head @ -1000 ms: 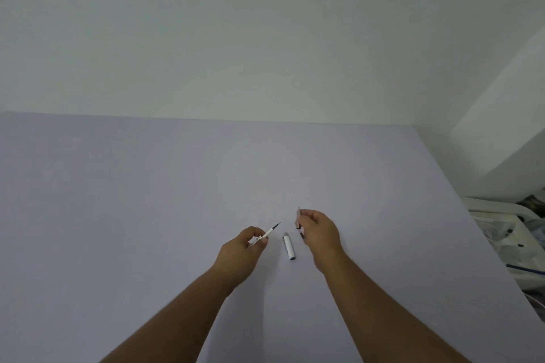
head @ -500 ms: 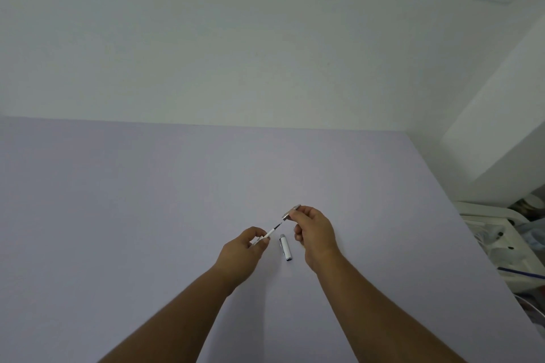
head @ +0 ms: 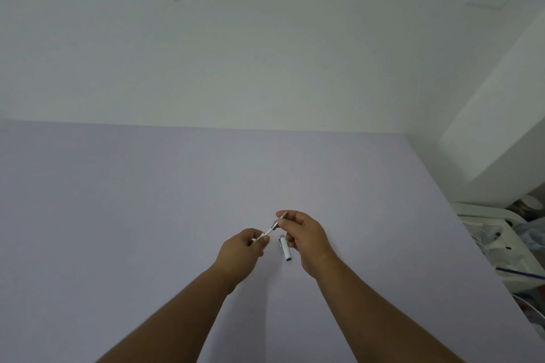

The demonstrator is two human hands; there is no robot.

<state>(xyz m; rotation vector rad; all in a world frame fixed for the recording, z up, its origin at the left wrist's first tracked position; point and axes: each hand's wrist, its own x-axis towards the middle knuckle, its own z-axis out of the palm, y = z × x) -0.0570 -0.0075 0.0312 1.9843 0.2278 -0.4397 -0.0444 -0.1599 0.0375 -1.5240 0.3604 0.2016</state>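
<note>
Head view, as I watch it from the remote station. The left hand (head: 240, 249) has its fingers curled and pinching the lower end of a thin white refill (head: 267, 231), which slants up and to the right. The right hand (head: 306, 237) has its thumb and fingers clamped on a short grey pen sleeve (head: 279, 219), held on the same slant. The near end of the sleeve meets the upper end of the refill, so the two form one line between the hands. I cannot tell how far the refill sits inside the sleeve. Both parts are held in the air above the lavender worktop (head: 147, 200). A separate white pen section (head: 285, 248) lies flat on the worktop just below the right hand's fingers, close to them but not held, its dark end pointing toward me. Behind the worktop rises a plain pale wall (head: 236, 38). White plastic clutter (head: 498, 242) sits beyond the worktop's right edge, well apart from the hands.
</note>
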